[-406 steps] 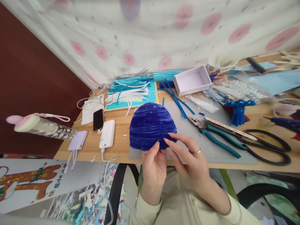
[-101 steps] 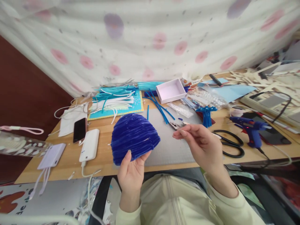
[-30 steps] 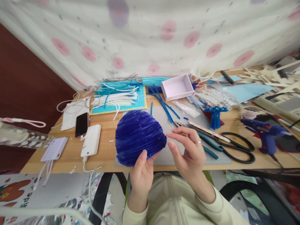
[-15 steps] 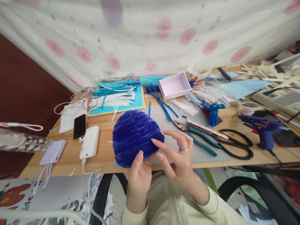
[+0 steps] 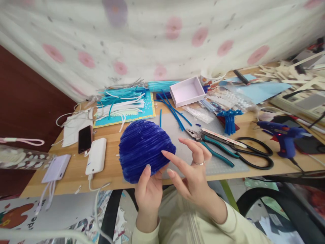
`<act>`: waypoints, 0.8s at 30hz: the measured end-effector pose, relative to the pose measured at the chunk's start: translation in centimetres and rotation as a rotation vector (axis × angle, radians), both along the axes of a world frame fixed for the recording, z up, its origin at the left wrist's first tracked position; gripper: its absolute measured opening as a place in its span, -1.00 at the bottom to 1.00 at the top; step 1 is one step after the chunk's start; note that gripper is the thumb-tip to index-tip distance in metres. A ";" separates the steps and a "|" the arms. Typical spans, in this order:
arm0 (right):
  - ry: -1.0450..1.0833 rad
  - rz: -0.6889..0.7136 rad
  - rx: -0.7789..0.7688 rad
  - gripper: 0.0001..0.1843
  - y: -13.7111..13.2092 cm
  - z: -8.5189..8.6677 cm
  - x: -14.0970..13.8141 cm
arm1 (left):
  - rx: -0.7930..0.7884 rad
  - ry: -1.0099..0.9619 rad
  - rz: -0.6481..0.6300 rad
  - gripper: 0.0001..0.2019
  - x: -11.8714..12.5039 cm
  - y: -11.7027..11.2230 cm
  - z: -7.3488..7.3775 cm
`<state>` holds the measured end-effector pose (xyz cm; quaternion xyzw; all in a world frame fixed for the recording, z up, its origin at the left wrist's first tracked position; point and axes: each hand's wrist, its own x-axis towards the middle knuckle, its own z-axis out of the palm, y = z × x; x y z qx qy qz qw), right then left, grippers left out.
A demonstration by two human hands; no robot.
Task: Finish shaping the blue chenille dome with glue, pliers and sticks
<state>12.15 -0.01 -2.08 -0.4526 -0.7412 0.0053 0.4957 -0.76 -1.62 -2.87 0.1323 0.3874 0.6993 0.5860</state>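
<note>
A dark blue, fan-shaped piece made of pipe cleaners laid side by side (image 5: 143, 150) is held up over the table's front edge. My left hand (image 5: 149, 193) grips it from below, thumb on the front face and the other fingers hidden behind. My right hand (image 5: 194, 169) is at its right side with fingers apart; the index fingertip points at or touches the ridged surface, and I cannot tell which. Beyond it lie several loose blue pipe cleaners (image 5: 174, 112). Pliers with teal handles (image 5: 215, 149) and black-handled scissors (image 5: 256, 157) rest right of my right hand.
A blue glue gun (image 5: 284, 135) stands at the right with its red light on. Behind are a white box (image 5: 188, 91), bags of beads (image 5: 199, 115) and white pipe cleaners (image 5: 122, 106). At left lie a phone (image 5: 85, 139) and a cabled white power bank (image 5: 96, 156).
The view has shifted slightly. The blue piece sits a little further left and is turned slightly, still in my left hand. My right hand keeps nearly the same pose.
</note>
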 end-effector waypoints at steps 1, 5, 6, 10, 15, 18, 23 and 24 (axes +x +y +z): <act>-0.002 0.006 -0.006 -0.68 0.0 0.0 0.0 | 0.002 0.001 -0.006 -0.60 0.0 0.0 0.0; -0.015 0.033 -0.010 -0.68 0.1 -0.1 -0.1 | 0.033 0.027 -0.017 -0.65 0.0 0.0 0.0; -0.015 0.043 -0.013 -0.68 0.1 -0.1 -0.2 | 0.041 0.037 -0.017 -0.65 0.1 0.0 0.0; 0.000 0.088 -0.040 -0.67 0.0 -0.1 -0.3 | 0.063 0.055 -0.017 -0.68 0.1 -0.1 0.1; 0.128 0.002 0.015 -0.77 -0.1 0.4 0.1 | 0.080 0.032 -0.021 -0.66 0.1 0.1 0.2; 0.133 -0.048 -0.006 -0.79 0.0 0.4 0.4 | 0.105 0.042 0.005 -0.55 0.2 0.2 0.3; 0.064 -0.011 -0.015 -0.75 0.4 0.0 0.3 | 0.109 0.059 -0.003 -0.45 0.2 0.1 0.0; 0.058 -0.005 -0.014 -0.74 0.4 -0.1 0.2 | 0.104 0.063 -0.002 -0.43 0.2 0.1 0.0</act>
